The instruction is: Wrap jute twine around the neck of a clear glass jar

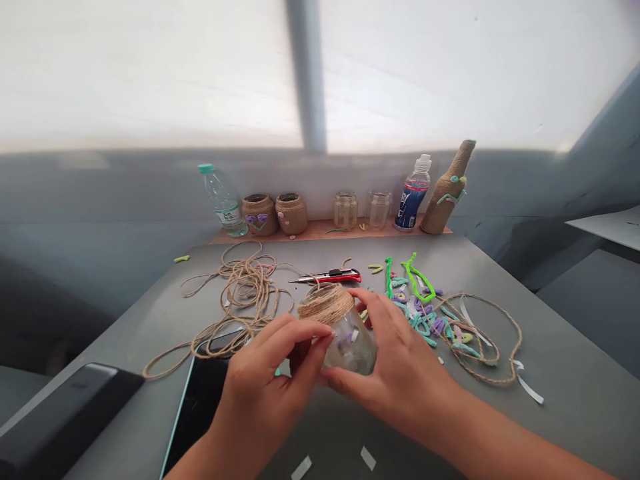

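A clear glass jar is tilted in front of me, with brown twine wound in several turns around its neck. My right hand grips the jar from the right, fingers behind and thumb underneath. On the near left side of the glass, my left hand has thumb and forefinger pinched together just below the twine; what they hold, if anything, is hidden. A small white strip shows on the glass. From the jar's neck, a strand leads back toward a loose twine pile on the left.
Behind the jar lies a red utility knife, blade pointing left. Colourful pipe-cleaner pieces are scattered at right beside looped twine. A phone-like black slab lies at left. Twine-wrapped jars, a wrapped bottle and plastic bottles stand along the back.
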Demonstrator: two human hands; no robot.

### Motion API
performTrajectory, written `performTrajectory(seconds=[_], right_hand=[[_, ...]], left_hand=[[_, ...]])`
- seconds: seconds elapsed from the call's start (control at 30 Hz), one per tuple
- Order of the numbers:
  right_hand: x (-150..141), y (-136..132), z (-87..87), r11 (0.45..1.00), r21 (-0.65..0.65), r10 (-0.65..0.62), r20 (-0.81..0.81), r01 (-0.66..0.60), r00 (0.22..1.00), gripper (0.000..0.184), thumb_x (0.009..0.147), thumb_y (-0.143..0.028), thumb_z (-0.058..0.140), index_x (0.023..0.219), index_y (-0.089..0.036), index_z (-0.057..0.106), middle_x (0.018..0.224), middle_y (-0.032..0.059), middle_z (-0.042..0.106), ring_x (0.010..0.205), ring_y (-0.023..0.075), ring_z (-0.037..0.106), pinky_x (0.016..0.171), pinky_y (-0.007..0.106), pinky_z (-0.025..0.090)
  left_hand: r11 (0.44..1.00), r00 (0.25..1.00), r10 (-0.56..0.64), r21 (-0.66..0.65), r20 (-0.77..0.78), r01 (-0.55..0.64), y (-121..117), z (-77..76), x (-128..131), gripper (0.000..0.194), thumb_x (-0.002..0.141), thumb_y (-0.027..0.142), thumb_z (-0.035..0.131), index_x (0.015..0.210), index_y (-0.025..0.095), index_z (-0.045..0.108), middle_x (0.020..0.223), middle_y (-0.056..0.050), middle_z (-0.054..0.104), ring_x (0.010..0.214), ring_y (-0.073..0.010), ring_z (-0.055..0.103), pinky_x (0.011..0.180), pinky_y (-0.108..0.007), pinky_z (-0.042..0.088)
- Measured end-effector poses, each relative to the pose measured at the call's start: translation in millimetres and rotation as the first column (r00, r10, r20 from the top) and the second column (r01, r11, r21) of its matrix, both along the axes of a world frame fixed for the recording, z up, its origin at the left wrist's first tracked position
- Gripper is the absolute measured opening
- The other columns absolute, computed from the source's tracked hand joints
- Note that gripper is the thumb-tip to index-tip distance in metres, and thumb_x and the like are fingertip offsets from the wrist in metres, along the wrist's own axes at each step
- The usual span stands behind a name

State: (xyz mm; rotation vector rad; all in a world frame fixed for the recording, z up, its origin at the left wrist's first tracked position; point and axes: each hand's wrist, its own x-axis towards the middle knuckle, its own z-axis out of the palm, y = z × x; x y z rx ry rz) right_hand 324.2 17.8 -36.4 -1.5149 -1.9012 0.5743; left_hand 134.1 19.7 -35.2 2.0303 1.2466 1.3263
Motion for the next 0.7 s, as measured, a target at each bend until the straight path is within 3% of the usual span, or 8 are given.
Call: performTrajectory(seconds=[0.33, 0.47, 0.7], right_hand=[[0.4, -2.6, 0.2, 0.999, -0.051, -0.004, -0.012, 0.003, 1.0, 0.085, 0.074, -0.055, 0.079, 0.145, -0.032, 0.038, 0.138, 0.0107, 0.056, 0.127, 0.0339, 0.053, 0.105, 0.054, 0.047], [0.5, -0.3, 2.3, 0.999, -0.05, -0.001, -0.016, 0.0, 1.0, 0.081, 0.076, -0.054, 0.078, 0.144, -0.031, 0.039, 0.138, 0.0086, 0.056, 0.127, 0.0313, 0.053, 0.106, 0.05, 0.047], [1.4, 1.6, 1.6, 0.999, -0.048, -0.003, -0.006, 0.002, 1.0, 0.082, 0.075, -0.055, 0.078, 0.144, -0.033, 0.039, 0.139, 0.007, 0.056, 0.128, 0.0299, 0.053, 0.108, 0.049, 0.046]], left_hand=[[1.0, 0.999, -0.006, -0.002, 0.036, 0.006, 0.2, 1.4, -2.4, 0.017, 0.09, 0.01, 0.067, 0.092, 0.027, 0.07, 0.082, 0.002, 0.065, 0.072, -0.0144, 0.061, 0.065, -0.024, 0.05], [0.999, 0.996, -0.038, -0.028, 0.083, 0.04, 3.8, 0.8, -3.8, 0.022, 0.09, 0.01, 0.067, 0.102, 0.028, 0.066, 0.091, 0.002, 0.061, 0.075, -0.0131, 0.063, 0.066, -0.024, 0.054], [0.995, 0.997, -0.012, 0.098, -0.07, 0.019, 6.7, -0.8, -5.7, 0.021, 0.09, 0.005, 0.066, 0.096, 0.025, 0.067, 0.091, 0.002, 0.061, 0.076, -0.0116, 0.06, 0.069, -0.025, 0.052]])
